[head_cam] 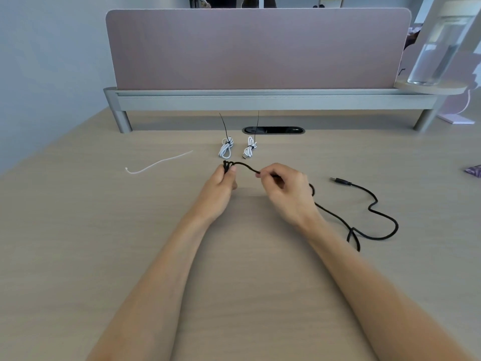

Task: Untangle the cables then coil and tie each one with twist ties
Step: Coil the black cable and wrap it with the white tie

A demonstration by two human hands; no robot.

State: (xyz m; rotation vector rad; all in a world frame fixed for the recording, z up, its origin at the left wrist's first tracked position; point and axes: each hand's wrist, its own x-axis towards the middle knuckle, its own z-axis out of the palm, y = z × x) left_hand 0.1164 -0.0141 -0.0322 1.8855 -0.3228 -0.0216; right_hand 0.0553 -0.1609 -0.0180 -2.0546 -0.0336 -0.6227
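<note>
A black cable (374,204) runs across the wooden desk (78,230). My left hand (221,186) is shut on a small bundle of its loops, which stick up above my fingers. My right hand (283,188) pinches the same cable a short way to the right, and the strand arches between the two hands. The rest of the cable trails in loose curves to the right and ends in a USB plug (338,181). Two coiled white cables (226,148) (249,149), each bound with a black tie, lie just beyond my hands. A loose white tie (158,162) lies to the left.
A pink divider panel (257,48) on a grey rail closes off the back of the desk, with a black cable port (273,130) in front of it. A clear water bottle (437,48) stands on a small shelf at the back right. A purple object (473,170) sits at the right edge.
</note>
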